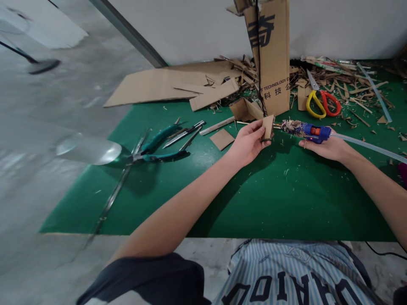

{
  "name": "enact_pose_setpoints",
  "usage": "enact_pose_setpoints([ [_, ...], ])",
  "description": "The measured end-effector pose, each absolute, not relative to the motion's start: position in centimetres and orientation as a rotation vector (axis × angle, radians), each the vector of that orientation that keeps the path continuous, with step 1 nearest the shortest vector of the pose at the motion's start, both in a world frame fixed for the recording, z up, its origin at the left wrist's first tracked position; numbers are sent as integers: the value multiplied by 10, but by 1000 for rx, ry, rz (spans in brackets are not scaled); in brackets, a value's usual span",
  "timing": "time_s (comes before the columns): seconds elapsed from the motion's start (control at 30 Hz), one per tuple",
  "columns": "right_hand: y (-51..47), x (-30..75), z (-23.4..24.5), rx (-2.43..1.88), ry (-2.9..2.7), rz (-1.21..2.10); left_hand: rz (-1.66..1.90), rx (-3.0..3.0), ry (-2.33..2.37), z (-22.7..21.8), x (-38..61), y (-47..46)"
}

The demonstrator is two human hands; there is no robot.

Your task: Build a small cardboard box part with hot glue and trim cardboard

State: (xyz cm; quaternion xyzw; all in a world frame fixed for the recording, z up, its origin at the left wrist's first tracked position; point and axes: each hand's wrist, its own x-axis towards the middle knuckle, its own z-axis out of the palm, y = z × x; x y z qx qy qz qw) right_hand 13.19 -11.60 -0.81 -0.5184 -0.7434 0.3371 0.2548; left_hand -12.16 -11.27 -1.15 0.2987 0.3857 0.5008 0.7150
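Note:
My left hand (249,143) pinches a small cardboard piece (268,126), tilted up above the green table. In my right hand (329,146) is a blue hot glue gun (313,131), its nozzle pointing left and close to the piece's edge. Whether nozzle and cardboard touch I cannot tell. Scraps and fibres cling to the front of the gun, and a long translucent glue stick (370,144) runs out of its back. Just behind my left hand stand a small open cardboard box (246,110) and a tall printed cardboard panel (275,63). A flat cardboard square (221,139) lies left of the hand.
Teal-handled pliers (159,146), a steel ruler (114,192) and a clear cylinder (89,149) are at the table's left. Scissors (322,101) with red and yellow handles lie behind the glue gun. Cardboard strips and scraps (346,82) pile along the back wall.

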Motion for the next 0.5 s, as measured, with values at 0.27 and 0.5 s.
enact_pose_setpoints([
  [0.27,-117,129,-4,-1476,-1980,1021,1115,646,857,-13,-122,-113],
  [0.5,-116,132,-14,-1400,-1913,1124,1116,639,862,-11,-122,-113],
])
